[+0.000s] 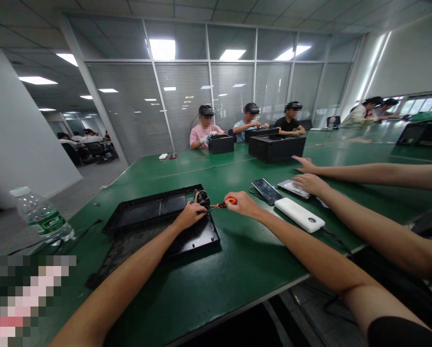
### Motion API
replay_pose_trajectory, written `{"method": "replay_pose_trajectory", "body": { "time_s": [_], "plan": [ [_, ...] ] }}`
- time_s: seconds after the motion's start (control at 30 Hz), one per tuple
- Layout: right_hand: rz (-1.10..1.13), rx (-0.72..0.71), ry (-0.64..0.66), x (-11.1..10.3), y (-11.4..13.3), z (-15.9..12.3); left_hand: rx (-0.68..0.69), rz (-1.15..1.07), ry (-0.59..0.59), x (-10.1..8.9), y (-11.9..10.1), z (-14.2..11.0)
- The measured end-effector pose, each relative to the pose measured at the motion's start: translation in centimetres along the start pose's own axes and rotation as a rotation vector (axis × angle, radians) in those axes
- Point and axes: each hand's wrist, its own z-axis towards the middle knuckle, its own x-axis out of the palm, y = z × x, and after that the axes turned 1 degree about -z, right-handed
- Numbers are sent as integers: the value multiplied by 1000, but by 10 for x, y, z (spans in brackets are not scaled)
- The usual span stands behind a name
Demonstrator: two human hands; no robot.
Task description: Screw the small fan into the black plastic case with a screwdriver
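Observation:
My right hand [243,204] grips an orange and black screwdriver [221,205] by its handle. The thin shaft points left, toward the fingertips of my left hand [190,216]. Those fingers are pinched together at the edge of an open black casing [158,209]; what they hold is too small to make out. Just behind them, a dark part with light wires [200,196] sits at the casing's right end. The casing's nearer black panel [197,237] lies flat on the green table [244,270], partly covered by my left forearm.
A plastic water bottle [42,217] stands at the left. Right of my hands lie a phone [267,191], a white power bank [299,215] and a co-worker's hands [309,184]. Black boxes [276,148] stand across the table, where several people sit.

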Motion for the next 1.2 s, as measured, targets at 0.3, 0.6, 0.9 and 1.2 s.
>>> {"method": "replay_pose_trajectory", "body": {
  "time_s": [0.3,0.6,0.9,1.2],
  "plan": [
    [-380,-104,326,-34,48,73,-105,-113,-44,4,-2,1],
    [-464,-59,471,-38,71,102,-70,-226,-48,6,-4,-3],
    [-472,-65,476,-42,66,90,-75,-229,-26,4,-4,-2],
    [-444,-34,397,-42,55,74,-84,-216,-19,1,-7,-4]
  ]
}}
